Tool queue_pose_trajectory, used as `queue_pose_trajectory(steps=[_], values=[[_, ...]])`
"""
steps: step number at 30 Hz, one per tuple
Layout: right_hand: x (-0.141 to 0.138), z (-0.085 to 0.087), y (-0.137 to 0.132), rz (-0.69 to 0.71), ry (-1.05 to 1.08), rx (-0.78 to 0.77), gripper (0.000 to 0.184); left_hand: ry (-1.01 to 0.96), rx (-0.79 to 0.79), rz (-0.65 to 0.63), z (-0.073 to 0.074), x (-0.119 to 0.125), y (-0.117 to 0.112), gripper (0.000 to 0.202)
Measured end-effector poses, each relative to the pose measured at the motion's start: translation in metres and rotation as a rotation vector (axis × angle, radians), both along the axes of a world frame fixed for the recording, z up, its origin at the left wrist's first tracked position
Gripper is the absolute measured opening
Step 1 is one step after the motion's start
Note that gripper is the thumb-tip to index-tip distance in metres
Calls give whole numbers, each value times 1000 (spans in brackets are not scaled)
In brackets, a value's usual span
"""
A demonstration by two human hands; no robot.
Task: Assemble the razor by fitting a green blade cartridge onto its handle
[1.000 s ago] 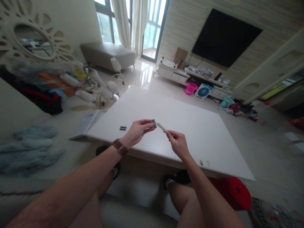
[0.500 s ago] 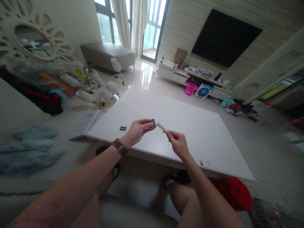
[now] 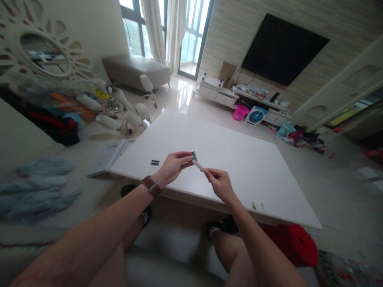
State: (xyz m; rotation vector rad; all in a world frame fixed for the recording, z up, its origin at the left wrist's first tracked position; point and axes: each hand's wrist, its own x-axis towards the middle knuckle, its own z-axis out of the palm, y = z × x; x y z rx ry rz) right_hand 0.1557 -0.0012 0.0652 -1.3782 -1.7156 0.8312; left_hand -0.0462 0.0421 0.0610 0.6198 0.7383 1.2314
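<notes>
My left hand (image 3: 173, 165) pinches a small green and dark piece (image 3: 194, 155) above the white table (image 3: 239, 159). A brown watch strap (image 3: 151, 185) sits on that wrist. My right hand (image 3: 218, 182) holds a short white stick-shaped part (image 3: 198, 165) by its near end. The stick's far end touches the green piece at my left fingertips. Both hands hover over the table's near half, fingers closed.
A small black piece (image 3: 154, 162) lies on the table left of my hands. Two tiny bits (image 3: 257, 206) rest near the front right edge. A chandelier (image 3: 119, 107) and a flat white panel (image 3: 109, 155) lie on the floor left; a red stool (image 3: 295, 243) stands under the table's right corner.
My right hand moved left, bringing the white stick's tip against the green piece held by my left hand; before, a small gap separated them.
</notes>
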Motion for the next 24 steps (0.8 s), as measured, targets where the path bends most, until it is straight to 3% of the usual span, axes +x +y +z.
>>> queue_pose_trajectory(steps=[5, 9, 14, 19, 24], values=[[1, 0, 1, -92, 36, 33, 41, 4, 16, -47, 1, 1, -1, 23], [2, 0, 2, -52, 40, -10, 42, 8, 10, -41, 0, 0, -1, 24], [2, 2, 1, -107, 60, 4, 42, 6, 13, -59, -1, 1, -2, 25], [0, 2, 0, -44, 37, 6, 41, 9, 8, -50, -1, 3, -3, 26], [0, 0, 1, -85, 46, 15, 41, 27, 13, -77, 0, 3, -3, 26]])
